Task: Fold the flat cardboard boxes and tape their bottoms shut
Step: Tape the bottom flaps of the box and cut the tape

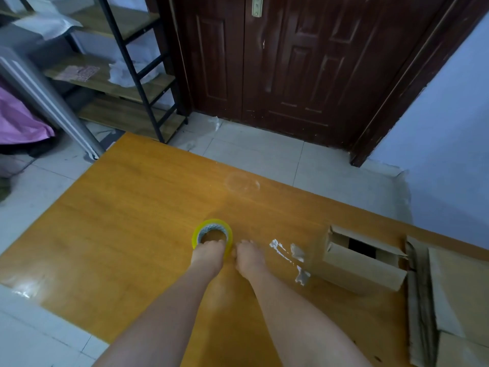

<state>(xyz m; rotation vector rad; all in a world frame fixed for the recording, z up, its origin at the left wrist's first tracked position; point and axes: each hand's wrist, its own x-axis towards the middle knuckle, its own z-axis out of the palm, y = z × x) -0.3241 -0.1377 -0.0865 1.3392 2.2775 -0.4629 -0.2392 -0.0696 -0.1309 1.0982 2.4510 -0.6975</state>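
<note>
Tape roll on table, left hand gripping it, right hand beside — grip unclear, folded box right

I see a roll of tape, yellowish and clear, lying flat on the table. To its right a folded brown box lies on its side, end flaps partly open to a dark gap. Flat boxes are stacked at the table's right edge, just beside it.
</note>
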